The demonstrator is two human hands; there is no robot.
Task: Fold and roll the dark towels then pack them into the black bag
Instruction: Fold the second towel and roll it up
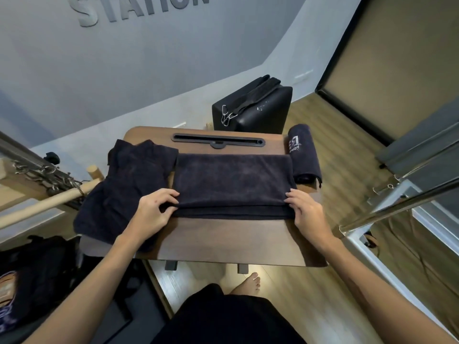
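Observation:
A dark towel lies folded flat across the middle of the small wooden table. My left hand pinches its near left corner, and my right hand pinches its near right corner. A loose pile of dark towels lies at the table's left and hangs over the edge. A rolled dark towel with white lettering rests at the table's right edge. A black bag lies on the floor at lower left.
A black box-shaped case with straps stands on the floor behind the table. A black slotted holder runs along the table's far edge. Wooden bars and springs are at the left, a metal frame at the right.

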